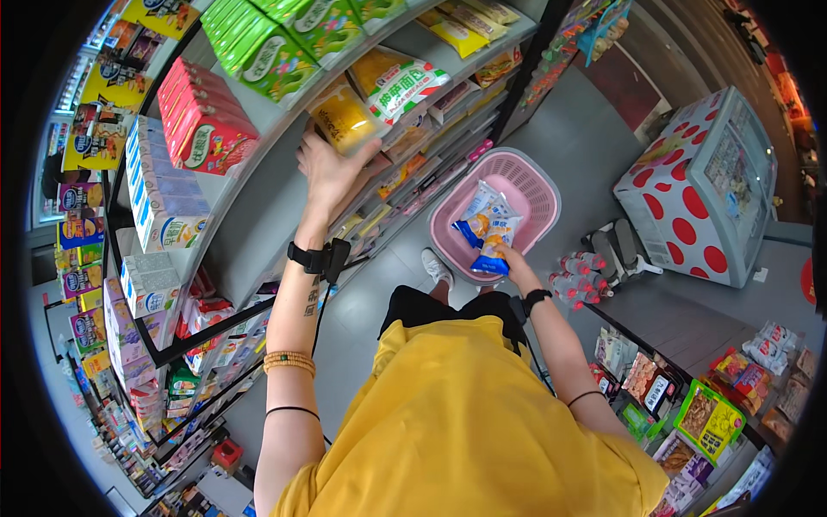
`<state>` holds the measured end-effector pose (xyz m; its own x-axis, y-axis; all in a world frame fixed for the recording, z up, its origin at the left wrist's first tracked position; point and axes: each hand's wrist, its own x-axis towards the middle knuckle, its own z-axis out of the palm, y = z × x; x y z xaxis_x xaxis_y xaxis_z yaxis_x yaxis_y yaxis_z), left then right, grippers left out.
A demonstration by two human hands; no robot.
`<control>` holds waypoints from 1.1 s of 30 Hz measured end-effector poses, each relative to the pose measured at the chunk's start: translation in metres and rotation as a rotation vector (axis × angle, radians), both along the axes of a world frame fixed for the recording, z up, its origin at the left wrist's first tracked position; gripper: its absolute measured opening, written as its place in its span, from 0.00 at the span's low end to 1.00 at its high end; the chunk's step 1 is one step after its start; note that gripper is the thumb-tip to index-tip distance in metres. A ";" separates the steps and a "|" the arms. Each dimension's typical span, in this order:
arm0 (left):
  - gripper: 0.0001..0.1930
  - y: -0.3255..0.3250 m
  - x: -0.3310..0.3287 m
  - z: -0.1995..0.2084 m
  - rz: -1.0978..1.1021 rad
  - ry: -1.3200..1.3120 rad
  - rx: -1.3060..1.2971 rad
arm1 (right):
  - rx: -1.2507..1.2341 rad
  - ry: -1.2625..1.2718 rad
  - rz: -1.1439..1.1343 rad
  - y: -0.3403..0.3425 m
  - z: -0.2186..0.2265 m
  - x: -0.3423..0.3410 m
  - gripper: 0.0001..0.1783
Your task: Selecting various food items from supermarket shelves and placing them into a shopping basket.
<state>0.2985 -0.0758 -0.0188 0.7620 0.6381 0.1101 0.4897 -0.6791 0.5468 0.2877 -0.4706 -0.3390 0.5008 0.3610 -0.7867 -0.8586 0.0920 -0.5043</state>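
Observation:
My left hand (pixel 332 172) reaches up to the shelf on the left, its thumb and fingers closed around the lower end of a yellow packaged bread (pixel 345 114). Beside that pack lies a larger clear-and-white bread bag (pixel 401 86). Lower down to the right, my right hand (pixel 519 270) grips a blue-and-white snack packet (pixel 498 241) over the near part of a pink plastic basket (pixel 541 226). Another blue-and-white packet (pixel 484 205) rests inside the basket, partly overlapped by the held one.
Red drink cartons (pixel 202 121) and green boxes (pixel 267 52) line the left shelves. A red-dotted chest freezer (pixel 680 207) stands at right, with a bundle of bottles (pixel 579 280) near it. Snack bags (pixel 708 420) fill a rack at lower right. My shoe (pixel 437 267) is beside the basket.

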 end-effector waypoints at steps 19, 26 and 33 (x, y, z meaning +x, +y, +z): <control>0.54 -0.012 -0.007 0.002 -0.011 -0.043 -0.054 | -0.399 0.069 -0.098 0.010 -0.145 -0.001 0.26; 0.50 -0.002 -0.011 -0.009 -0.043 -0.183 -0.117 | -0.412 -0.008 0.063 -0.008 -0.096 0.016 0.19; 0.43 -0.008 0.003 -0.010 -0.060 -0.636 -0.708 | -0.096 0.088 0.074 -0.037 -0.039 0.044 0.15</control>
